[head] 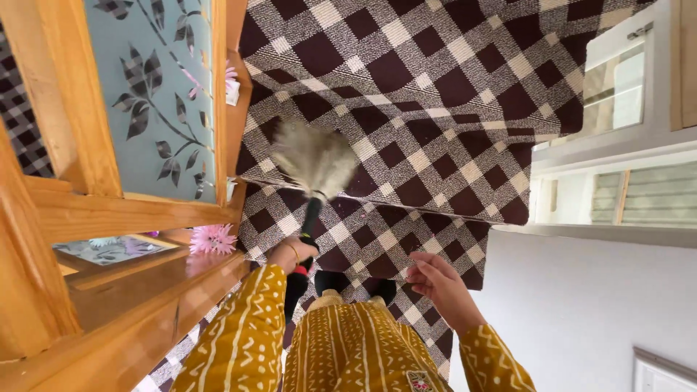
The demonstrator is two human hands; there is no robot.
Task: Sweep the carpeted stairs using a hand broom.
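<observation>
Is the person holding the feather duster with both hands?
No, only the left hand holds the feather duster by its black handle; the right hand is open and empty.

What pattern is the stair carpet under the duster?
A dark maroon-and-cream check on the carpet, clearest in the head view.

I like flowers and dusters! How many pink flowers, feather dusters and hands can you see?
Pink flowers: 2, one and another
Feather duster: 1
Hands: 2, left hand and right hand
Total: 5
</observation>
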